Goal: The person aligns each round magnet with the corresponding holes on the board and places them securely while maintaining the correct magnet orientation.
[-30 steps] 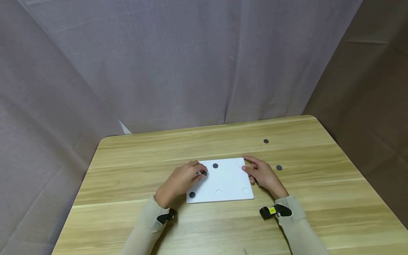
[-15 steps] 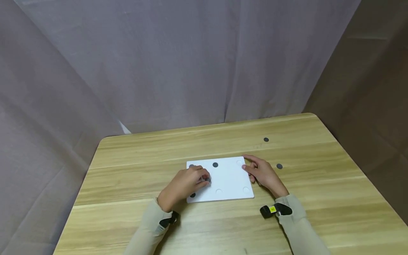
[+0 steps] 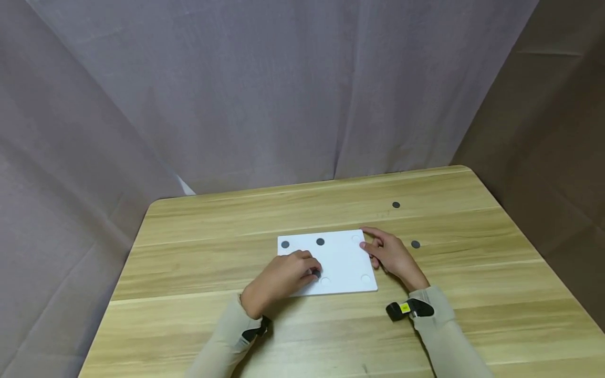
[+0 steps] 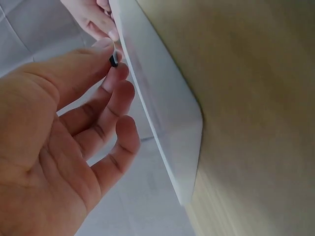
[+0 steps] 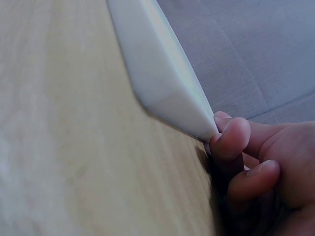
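A white board [image 3: 342,262] with round recesses lies on the wooden table. Between thumb and fingertips, my left hand [image 3: 283,275] pinches a small dark disc [image 4: 113,61], held on edge close over the board beside its front middle recess [image 3: 325,281]. Dark discs sit in the back left [image 3: 285,244] and back middle [image 3: 320,241] recesses. The left hand covers the front left recess. At the board's right edge my right hand [image 3: 393,258] grips it, thumb on top, index finger along the back corner and other fingers curled at the side.
Two loose dark discs lie right of the board, one farther back [image 3: 396,205] and one near the right hand [image 3: 415,244]. Grey cloth [image 3: 246,94] hangs behind the wooden table [image 3: 212,220]. Each wrist wears a black strap.
My left hand, pinching the disc, has moved right and toward the board's front edge, uncovering the back left disc and covering the front left one. My right hand stays at the board's edge.
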A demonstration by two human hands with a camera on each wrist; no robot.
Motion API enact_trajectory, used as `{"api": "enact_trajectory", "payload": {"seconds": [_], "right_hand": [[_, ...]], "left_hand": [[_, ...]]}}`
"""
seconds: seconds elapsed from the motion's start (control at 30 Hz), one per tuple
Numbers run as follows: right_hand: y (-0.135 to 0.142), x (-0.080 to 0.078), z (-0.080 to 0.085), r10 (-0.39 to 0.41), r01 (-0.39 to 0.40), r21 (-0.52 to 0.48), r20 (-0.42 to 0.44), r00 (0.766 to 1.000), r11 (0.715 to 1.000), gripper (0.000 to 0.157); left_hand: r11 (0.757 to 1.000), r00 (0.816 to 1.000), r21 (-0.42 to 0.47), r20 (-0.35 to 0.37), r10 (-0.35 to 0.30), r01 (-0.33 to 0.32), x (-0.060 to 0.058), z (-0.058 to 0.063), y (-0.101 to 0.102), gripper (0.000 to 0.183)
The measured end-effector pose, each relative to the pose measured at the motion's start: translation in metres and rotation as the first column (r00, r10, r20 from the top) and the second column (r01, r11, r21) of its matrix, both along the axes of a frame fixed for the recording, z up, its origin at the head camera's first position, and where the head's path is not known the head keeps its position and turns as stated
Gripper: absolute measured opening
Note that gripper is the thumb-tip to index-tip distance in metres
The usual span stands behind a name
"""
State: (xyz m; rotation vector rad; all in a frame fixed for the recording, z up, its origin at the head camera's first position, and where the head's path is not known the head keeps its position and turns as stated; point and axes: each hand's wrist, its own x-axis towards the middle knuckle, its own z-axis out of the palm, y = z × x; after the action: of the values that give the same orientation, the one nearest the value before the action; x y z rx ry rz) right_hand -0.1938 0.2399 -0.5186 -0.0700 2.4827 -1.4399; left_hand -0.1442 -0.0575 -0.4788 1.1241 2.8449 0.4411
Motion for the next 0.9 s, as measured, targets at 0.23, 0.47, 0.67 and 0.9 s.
{"api": "enact_trajectory", "payload": {"seconds": [0.23,0.47,0.67,0.9], "right_hand": [[-0.001,0.001,0.0,0.006,-0.006,-0.004,0.005,1.0,1.0,0.052],[0.0,0.001,0.001,0.004,-0.004,0.003,-0.009,1.0,1.0,0.052],[0.0,0.001,0.0,0.003,-0.003,0.002,-0.032,0.999,1.0,0.051],[0.0,0.001,-0.001,0.0,0.0,0.001,-0.034,0.999,1.0,0.05]], "left_hand": [[1.0,1.0,-0.011,-0.021,0.003,-0.003,0.007,0.001,0.006,0.012],[0.998,0.997,-0.062,-0.071,0.021,-0.026,0.012,0.002,0.017,0.011],[0.992,0.987,-0.089,-0.139,0.075,-0.088,0.017,0.0,0.026,0.008],[0.982,0.978,-0.049,-0.116,0.175,-0.182,0.024,0.0,0.035,0.004]]}}
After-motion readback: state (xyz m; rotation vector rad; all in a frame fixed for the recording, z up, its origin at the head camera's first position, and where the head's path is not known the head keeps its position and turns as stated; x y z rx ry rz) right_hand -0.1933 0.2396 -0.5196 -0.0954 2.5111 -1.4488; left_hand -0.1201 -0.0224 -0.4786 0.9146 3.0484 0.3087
